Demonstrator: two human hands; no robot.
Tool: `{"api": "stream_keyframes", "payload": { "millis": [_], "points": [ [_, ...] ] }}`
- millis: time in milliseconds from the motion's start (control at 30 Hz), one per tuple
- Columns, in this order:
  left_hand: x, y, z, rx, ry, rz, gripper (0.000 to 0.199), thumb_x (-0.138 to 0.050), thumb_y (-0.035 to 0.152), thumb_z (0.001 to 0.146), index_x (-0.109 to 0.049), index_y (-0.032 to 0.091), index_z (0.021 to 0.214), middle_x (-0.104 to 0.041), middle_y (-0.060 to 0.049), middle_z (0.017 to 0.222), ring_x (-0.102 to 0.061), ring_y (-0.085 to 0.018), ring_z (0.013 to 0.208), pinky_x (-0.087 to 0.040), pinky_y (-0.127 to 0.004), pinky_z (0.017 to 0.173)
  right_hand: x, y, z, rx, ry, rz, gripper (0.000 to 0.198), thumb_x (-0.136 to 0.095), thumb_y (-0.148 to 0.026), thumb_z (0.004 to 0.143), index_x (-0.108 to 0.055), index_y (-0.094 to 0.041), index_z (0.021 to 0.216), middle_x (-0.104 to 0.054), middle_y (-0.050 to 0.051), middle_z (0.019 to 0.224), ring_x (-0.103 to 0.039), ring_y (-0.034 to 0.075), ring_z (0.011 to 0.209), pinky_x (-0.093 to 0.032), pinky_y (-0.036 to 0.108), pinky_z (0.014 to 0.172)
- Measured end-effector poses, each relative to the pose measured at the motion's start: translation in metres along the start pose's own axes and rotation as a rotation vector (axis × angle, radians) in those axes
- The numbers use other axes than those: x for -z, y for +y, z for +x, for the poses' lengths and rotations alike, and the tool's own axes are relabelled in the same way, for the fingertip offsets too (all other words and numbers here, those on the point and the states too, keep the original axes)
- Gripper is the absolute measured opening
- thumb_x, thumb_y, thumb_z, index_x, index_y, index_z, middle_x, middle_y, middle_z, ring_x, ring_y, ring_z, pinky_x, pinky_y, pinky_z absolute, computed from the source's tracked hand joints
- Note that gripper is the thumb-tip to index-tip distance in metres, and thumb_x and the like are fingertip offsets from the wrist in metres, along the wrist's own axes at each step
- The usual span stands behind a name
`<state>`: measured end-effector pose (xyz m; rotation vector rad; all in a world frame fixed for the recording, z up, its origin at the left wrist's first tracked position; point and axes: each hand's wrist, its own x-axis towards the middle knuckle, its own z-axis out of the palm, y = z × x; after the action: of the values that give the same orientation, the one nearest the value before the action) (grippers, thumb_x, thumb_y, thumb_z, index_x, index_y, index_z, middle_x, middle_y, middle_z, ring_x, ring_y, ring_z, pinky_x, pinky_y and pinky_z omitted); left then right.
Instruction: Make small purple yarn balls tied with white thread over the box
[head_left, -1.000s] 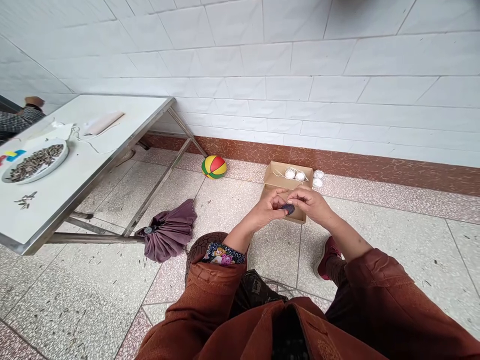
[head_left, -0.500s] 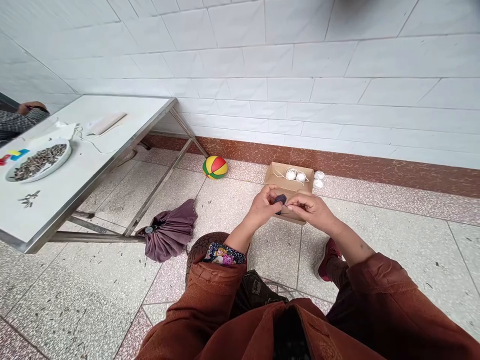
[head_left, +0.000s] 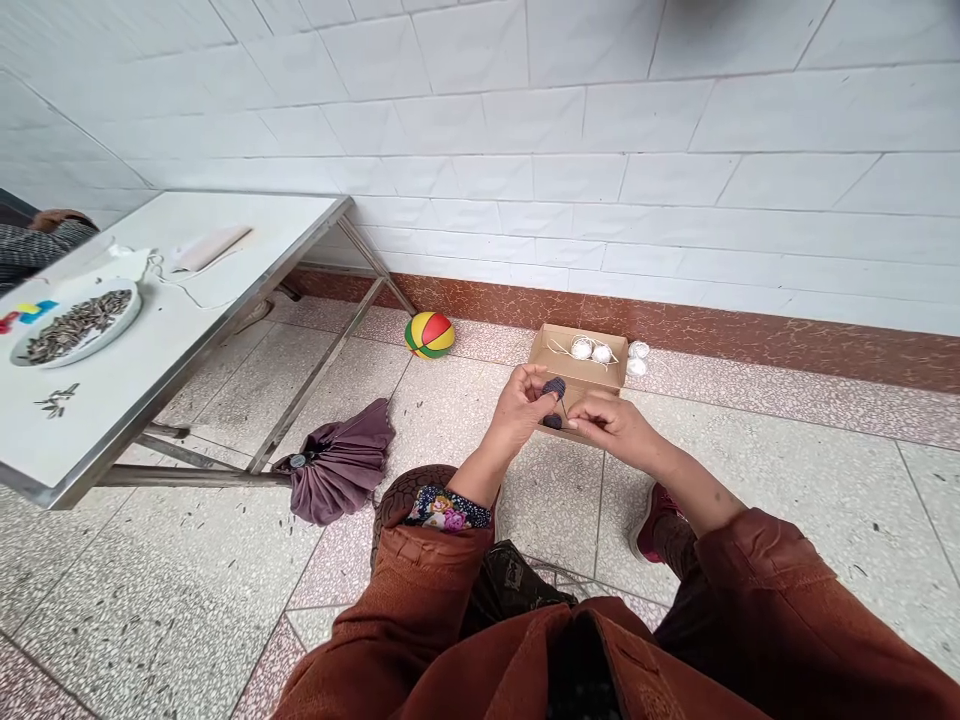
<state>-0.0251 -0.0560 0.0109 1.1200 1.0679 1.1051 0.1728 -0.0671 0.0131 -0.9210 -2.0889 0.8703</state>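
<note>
Between the thumb and fingers of my left hand point(head_left: 516, 408) is a small dark yarn ball point(head_left: 555, 387). My right hand point(head_left: 613, 426) is closed in a pinch on a thin dark strand point(head_left: 564, 408) that runs from that ball. Both hands are above the near part of an open cardboard box point(head_left: 541, 348). A second dark ball point(head_left: 553, 421) shows below my left thumb, seemingly in the box. Two white yarn balls point(head_left: 591, 350) with loose thread lie in its far part. More white balls point(head_left: 637, 358) rest on the floor just right of the box.
A white table point(head_left: 285, 215) stands left, bearing a plate point(head_left: 124, 318) of striped seeds. Another person's sleeve point(head_left: 45, 245) shows at its far side. On the floor are a colourful ball point(head_left: 430, 335) and a folded purple umbrella point(head_left: 341, 470). A tiled wall point(head_left: 600, 120) rises behind the box.
The dark ball in my left hand has shifted slightly up and left. My right hand has moved a little down and away from it, with a strand now visible between them.
</note>
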Motion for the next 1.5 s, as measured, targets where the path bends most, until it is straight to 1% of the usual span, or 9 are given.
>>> {"api": "stream_keyframes", "payload": {
  "millis": [167, 367, 533, 667, 800, 967, 1233, 1367, 1500],
  "points": [
    [-0.005, -0.009, -0.004, -0.062, -0.107, 0.239, 0.063, -0.077, 0.016, 0.072, -0.049, 0.020, 0.128, -0.057, 0.004, 0.083, -0.054, -0.010, 0.070, -0.041, -0.026, 0.067, 0.011, -0.008, 0.004, 0.013, -0.015, 0.092, 0.013, -0.063, -0.033, 0.097, -0.072, -0.024, 0.093, -0.067, 0.002, 0.083, -0.063, 0.016, 0.074, -0.047, 0.029, 0.068],
    [-0.009, 0.004, -0.015, -0.061, -0.405, 0.084, 0.072, -0.077, 0.023, 0.077, -0.043, 0.025, 0.141, -0.057, 0.003, 0.088, -0.057, -0.011, 0.077, -0.043, -0.026, 0.071, 0.016, 0.008, 0.013, -0.124, 0.181, 0.116, 0.014, -0.064, -0.034, 0.094, -0.072, -0.024, 0.086, -0.067, 0.002, 0.080, -0.061, 0.018, 0.075, -0.048, 0.032, 0.072],
    [-0.007, 0.009, -0.011, -0.046, -0.244, -0.005, 0.055, -0.077, 0.027, 0.078, -0.053, 0.022, 0.128, -0.059, 0.002, 0.086, -0.055, -0.010, 0.073, -0.043, -0.025, 0.071, 0.005, 0.018, 0.008, -0.169, 0.153, 0.079, 0.016, -0.058, -0.030, 0.094, -0.067, -0.022, 0.083, -0.064, 0.001, 0.078, -0.058, 0.017, 0.071, -0.045, 0.030, 0.066],
    [-0.006, -0.001, -0.006, -0.030, -0.111, 0.077, 0.043, -0.071, 0.020, 0.076, -0.057, 0.019, 0.116, -0.061, 0.002, 0.084, -0.055, -0.010, 0.072, -0.043, -0.025, 0.071, -0.001, 0.014, 0.001, -0.079, 0.043, -0.069, 0.016, -0.056, -0.025, 0.095, -0.067, -0.022, 0.083, -0.061, 0.001, 0.077, -0.058, 0.017, 0.073, -0.043, 0.030, 0.068],
    [-0.005, -0.012, -0.004, -0.064, -0.034, 0.252, 0.048, -0.070, 0.017, 0.074, -0.055, 0.019, 0.120, -0.060, 0.002, 0.084, -0.055, -0.011, 0.073, -0.043, -0.026, 0.070, 0.001, 0.008, -0.001, 0.024, -0.073, -0.104, 0.014, -0.056, -0.024, 0.097, -0.069, -0.023, 0.093, -0.065, 0.003, 0.087, -0.062, 0.018, 0.078, -0.046, 0.030, 0.071],
    [-0.004, -0.013, -0.007, -0.073, -0.173, 0.376, 0.067, -0.073, 0.014, 0.072, -0.049, 0.021, 0.135, -0.057, 0.004, 0.084, -0.053, -0.011, 0.070, -0.041, -0.027, 0.070, 0.007, 0.010, 0.006, 0.021, -0.055, -0.053, 0.016, -0.059, -0.032, 0.099, -0.072, -0.025, 0.093, -0.067, 0.003, 0.085, -0.063, 0.018, 0.076, -0.049, 0.032, 0.073],
    [-0.005, 0.008, -0.015, 0.042, -0.399, -0.042, 0.070, -0.078, 0.023, 0.075, -0.047, 0.023, 0.138, -0.057, 0.004, 0.084, -0.056, -0.010, 0.073, -0.043, -0.027, 0.071, 0.009, 0.021, 0.010, -0.190, 0.083, 0.100, 0.020, -0.059, -0.036, 0.097, -0.072, -0.023, 0.087, -0.068, 0.002, 0.084, -0.063, 0.018, 0.080, -0.050, 0.034, 0.077],
    [-0.003, 0.007, -0.011, 0.079, -0.274, -0.123, 0.059, -0.076, 0.028, 0.076, -0.054, 0.022, 0.130, -0.059, 0.002, 0.087, -0.059, -0.011, 0.074, -0.047, -0.030, 0.074, 0.009, 0.018, 0.006, -0.177, 0.042, 0.062, 0.018, -0.059, -0.033, 0.095, -0.070, -0.022, 0.086, -0.066, 0.001, 0.080, -0.059, 0.016, 0.072, -0.047, 0.031, 0.069],
    [-0.001, -0.003, -0.005, 0.019, -0.089, 0.080, 0.053, -0.070, 0.022, 0.077, -0.054, 0.020, 0.128, -0.059, 0.003, 0.083, -0.056, -0.011, 0.072, -0.045, -0.028, 0.074, 0.011, 0.003, 0.004, -0.073, -0.066, 0.048, 0.016, -0.060, -0.032, 0.096, -0.070, -0.023, 0.087, -0.067, 0.002, 0.080, -0.060, 0.015, 0.070, -0.046, 0.029, 0.066]
  ]
}}
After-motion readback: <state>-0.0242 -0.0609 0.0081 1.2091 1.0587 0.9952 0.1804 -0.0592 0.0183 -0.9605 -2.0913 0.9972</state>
